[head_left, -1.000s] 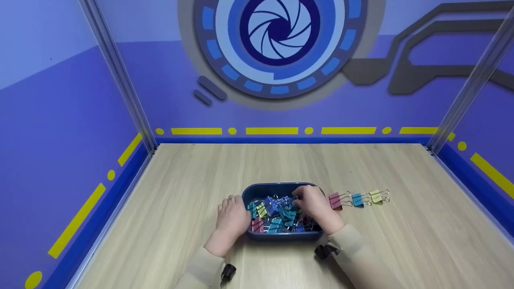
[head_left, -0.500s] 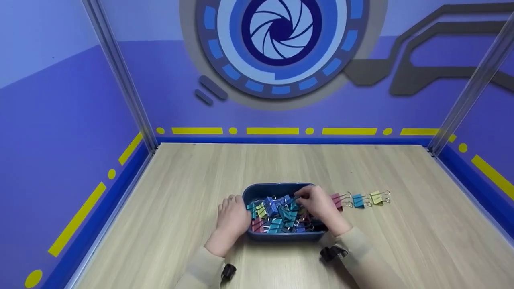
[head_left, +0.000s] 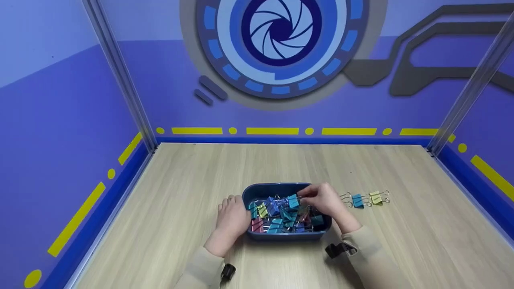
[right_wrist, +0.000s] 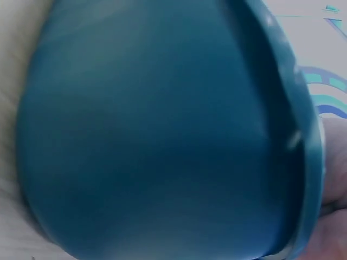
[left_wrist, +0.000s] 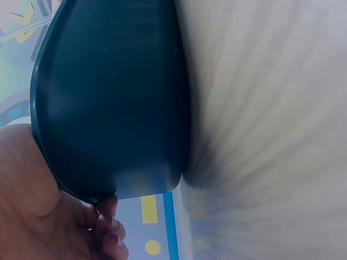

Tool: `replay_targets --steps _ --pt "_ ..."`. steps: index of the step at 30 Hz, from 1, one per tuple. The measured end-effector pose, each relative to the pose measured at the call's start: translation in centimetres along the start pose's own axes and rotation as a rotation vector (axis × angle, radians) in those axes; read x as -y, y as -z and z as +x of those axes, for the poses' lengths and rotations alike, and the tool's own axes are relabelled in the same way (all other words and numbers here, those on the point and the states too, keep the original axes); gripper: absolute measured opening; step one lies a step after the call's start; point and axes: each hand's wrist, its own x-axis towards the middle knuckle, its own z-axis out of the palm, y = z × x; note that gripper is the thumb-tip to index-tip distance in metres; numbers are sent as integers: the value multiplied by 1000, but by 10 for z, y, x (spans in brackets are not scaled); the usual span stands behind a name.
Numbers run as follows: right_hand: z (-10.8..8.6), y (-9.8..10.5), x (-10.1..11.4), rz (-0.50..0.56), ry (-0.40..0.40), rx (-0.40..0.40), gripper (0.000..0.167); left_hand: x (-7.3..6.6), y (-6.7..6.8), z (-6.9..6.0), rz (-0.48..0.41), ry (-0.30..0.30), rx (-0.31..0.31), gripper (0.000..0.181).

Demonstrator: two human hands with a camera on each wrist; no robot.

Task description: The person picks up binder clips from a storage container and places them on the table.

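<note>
My left hand (head_left: 233, 216) holds the left rim of a dark blue plastic box (head_left: 287, 237). In the left wrist view, its bent fingers (left_wrist: 111, 233) lie by the outside of the rim, and the thumb side passes behind it. Over the right part of the box, my right hand (head_left: 324, 199) pinches a light-blue binder clip (head_left: 293, 201) by its wire end. Beneath that clip lies a jumble of binder clips, among them a blue one (head_left: 273, 205), a yellow one (head_left: 262, 210) and a pink one (head_left: 257, 225). The box wall (right_wrist: 157, 130) hides the right fingertips in the right wrist view.
Right of the box, a blue binder clip (head_left: 357, 200) and a yellow binder clip (head_left: 376, 198) lie in a row on the wooden table (head_left: 192, 172). Wire handles of another clip show beside my right hand. Blue-purple panels (head_left: 168, 88) enclose the table.
My right hand has moved slightly right and lifted the light-blue binder clip into view above the pile. It now covers most of the pink clip outside the box. My left hand stays put.
</note>
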Motion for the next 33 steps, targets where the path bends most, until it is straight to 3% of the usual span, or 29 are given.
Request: replay_targets --steps 5,12,17,33 --pt "0 -1 -3 51 23 57 19 0 -1 1 -5 -1 -1 33" --pt "0 -1 -5 228 -9 113 23 0 -1 1 -3 6 3 35" --pt "-1 -3 -4 243 -23 132 24 1 -1 2 -4 12 13 35" --pt "-1 5 2 288 -21 58 30 1 0 0 -6 -11 -14 31"
